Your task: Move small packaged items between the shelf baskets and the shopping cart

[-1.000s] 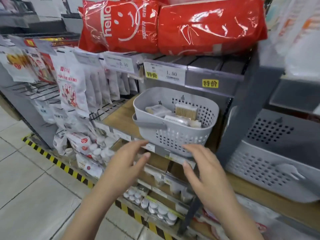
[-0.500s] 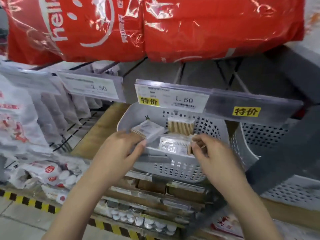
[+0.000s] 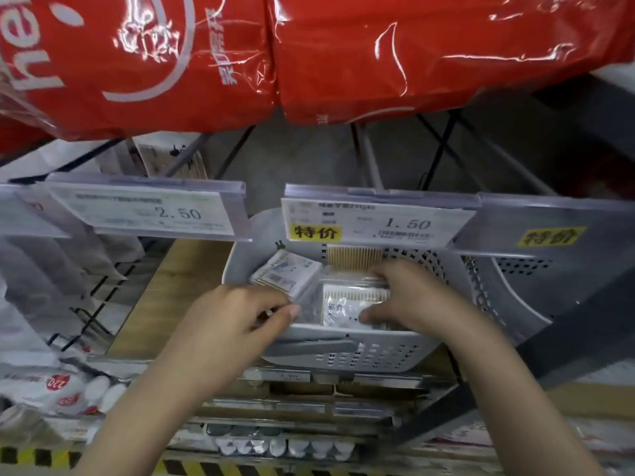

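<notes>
A grey perforated basket (image 3: pixel 347 355) sits on the wooden shelf and holds small clear packs of cotton swabs. My left hand (image 3: pixel 233 324) pinches the near corner of a flat pack (image 3: pixel 288 274) lying tilted at the basket's left side. My right hand (image 3: pixel 409 297) grips another pack (image 3: pixel 347 304) in the middle of the basket, fingers over its far edge and thumb on its front. A third pack (image 3: pixel 354 257) stands upright at the back of the basket. No shopping cart is in view.
Price-tag rails (image 3: pixel 374 219) overhang the basket's back half, with large red plastic bags (image 3: pixel 309 53) above. A second grey basket (image 3: pixel 515 297) stands to the right behind a dark shelf post (image 3: pixel 556 338). White hanging packets (image 3: pixel 51 276) fill the left; small bottles (image 3: pixel 275 446) line the lower shelf.
I have moved in closer to the basket. Both hands went from hovering in front of it to reaching inside, each taking hold of a swab pack.
</notes>
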### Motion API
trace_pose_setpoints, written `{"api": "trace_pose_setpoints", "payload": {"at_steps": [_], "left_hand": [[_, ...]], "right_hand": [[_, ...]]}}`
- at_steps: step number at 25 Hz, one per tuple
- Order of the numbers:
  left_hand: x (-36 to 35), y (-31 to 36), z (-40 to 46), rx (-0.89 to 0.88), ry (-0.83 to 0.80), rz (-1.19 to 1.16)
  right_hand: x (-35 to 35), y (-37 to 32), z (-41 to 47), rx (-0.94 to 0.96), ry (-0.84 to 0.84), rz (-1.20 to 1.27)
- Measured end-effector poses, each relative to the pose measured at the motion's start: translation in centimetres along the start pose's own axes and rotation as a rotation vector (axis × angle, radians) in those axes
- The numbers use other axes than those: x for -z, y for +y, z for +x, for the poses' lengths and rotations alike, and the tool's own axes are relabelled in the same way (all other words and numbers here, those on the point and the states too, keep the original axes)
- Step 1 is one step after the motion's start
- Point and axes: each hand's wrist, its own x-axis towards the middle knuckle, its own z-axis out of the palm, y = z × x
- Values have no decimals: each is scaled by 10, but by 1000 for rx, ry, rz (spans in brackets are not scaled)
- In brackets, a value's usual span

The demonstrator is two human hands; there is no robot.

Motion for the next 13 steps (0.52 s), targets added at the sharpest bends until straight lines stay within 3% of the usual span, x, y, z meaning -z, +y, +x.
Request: {"api": "trace_pose_setpoints", "payload": {"at_steps": [4, 7, 9, 13], "left_hand": [[5, 1, 13, 29, -90, 27], [6, 0, 27, 42, -202, 17], [4, 0, 39, 25, -257, -73], [-11, 13, 70, -92, -432, -182]], "right_hand": [[6, 3, -10, -3, 172, 163], [11, 18, -17, -37, 516, 428], [11, 32, -16, 35, 713, 360], [-2, 44, -8, 93, 834, 315]]}}
